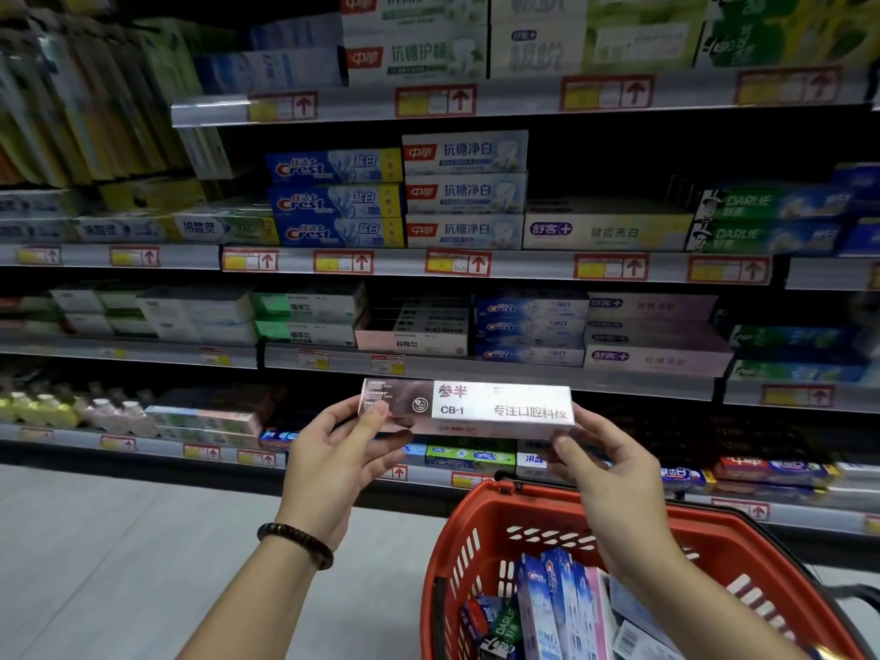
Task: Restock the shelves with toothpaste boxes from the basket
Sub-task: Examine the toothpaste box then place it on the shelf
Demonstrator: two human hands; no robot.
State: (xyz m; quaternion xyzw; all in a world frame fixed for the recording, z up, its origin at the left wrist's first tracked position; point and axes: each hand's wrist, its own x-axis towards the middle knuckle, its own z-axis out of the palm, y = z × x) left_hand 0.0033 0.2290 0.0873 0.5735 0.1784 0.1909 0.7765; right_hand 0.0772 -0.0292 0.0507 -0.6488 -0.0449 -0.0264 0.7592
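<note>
The left hand (333, 464) and right hand (607, 473) hold a pink-and-white toothpaste box (476, 404) level, fingers grasping each end; the red basket (476, 509) sits at five o'clock.

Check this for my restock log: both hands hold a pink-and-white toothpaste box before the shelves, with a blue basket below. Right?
Not quite: the head view shows the basket is red, not blue. The rest stands: the left hand and right hand hold the pink-and-white toothpaste box before the shelves.
</note>
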